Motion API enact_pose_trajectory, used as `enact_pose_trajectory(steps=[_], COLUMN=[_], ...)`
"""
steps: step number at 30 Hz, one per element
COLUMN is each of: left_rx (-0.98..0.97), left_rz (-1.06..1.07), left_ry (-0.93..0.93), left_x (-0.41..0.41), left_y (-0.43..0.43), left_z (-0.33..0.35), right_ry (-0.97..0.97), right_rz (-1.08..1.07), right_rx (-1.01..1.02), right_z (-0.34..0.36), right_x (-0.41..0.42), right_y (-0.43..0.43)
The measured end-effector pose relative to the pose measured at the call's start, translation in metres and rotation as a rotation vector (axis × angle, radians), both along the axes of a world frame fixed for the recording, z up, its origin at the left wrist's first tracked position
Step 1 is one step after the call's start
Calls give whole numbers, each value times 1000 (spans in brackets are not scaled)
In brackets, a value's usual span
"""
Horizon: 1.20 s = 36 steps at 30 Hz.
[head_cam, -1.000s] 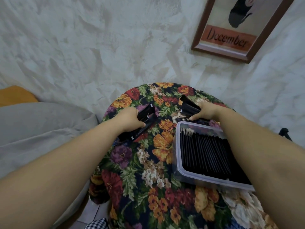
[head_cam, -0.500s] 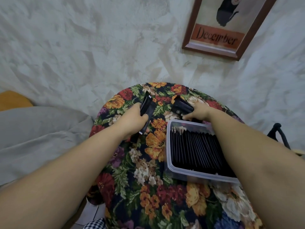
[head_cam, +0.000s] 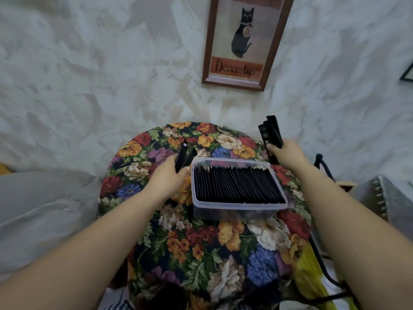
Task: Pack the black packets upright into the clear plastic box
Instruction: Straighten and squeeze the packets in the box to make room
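- The box sits mid-table, at about 1 o'clock from centre. It's already crammed with a packed row of upright black packets.
- The left hand, at the box's 10 o'clock, grips a left bunch.
- The right hand, at 2 o'clock, clutches a right bunch out past the table edge.
- The right bunch is fanned out, so one could slip and hit the floor.
- Jamming more in might bend packets or shove the box.

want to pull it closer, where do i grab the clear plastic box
Probably the near long rim of the clear plastic box, from your side: its lip juts out, nothing blocks it, and the upright black packets fill the inside.
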<state>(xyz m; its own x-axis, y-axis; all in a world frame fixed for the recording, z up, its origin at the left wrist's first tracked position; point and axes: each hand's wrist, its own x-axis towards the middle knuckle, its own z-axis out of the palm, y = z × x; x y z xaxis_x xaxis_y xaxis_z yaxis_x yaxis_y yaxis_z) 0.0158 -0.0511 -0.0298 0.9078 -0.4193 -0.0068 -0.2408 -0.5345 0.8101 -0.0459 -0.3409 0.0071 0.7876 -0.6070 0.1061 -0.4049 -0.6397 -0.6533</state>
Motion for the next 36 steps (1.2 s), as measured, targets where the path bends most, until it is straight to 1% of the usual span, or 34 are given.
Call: enact_pose_trajectory(steps=[2,4,7,9,12,16,19,21,25,27,30,31,33,36], left_rx=[-11,-17,-6,-15,-30,-5,28,36,46,38,-11,-25,-20,17], left_rz=[-5,-6,5,16,33,68,77,82,68,67,78,78,69,22], left_ry=[-10,-7,-14,-23,-22,-29,-50,-53,-65,-70,-110,-132,-180,-199], left_x=[-11,-20,-32,-38,-45,-51,-57,-63,-69,-68,-66,-66,-67,-68], left_y=[-3,-5,-6,-6,-5,14,36,51,76,83,89,89,86,77], left_z=[-1,0,0,0,0,-1,-5,-6,-6,-4,2,4,7,9], right_ry=[-40,11,102,113,93,67,37,-7,-34,-92,-186,-215,-242,-164], right_rz=[-64,-102,-118,-127,-148,-127,-107,-96,-68,-72,-56,-31,38,128], right_rx=[29,100,293,348,302,375,313,344,355,368,276,272,343,413], right_z=[4,4,-2,-8,-14,-20,-31,-37,-35,-29,-14,-10,-2,1], right_x=[-24,-43,-64,-72,-80,-97,-107,-112,-118,-121,-125,-126,-125,-117], right_y=[-1,-1,7,16,27,46,61,71,90,97,112,117,131,147])
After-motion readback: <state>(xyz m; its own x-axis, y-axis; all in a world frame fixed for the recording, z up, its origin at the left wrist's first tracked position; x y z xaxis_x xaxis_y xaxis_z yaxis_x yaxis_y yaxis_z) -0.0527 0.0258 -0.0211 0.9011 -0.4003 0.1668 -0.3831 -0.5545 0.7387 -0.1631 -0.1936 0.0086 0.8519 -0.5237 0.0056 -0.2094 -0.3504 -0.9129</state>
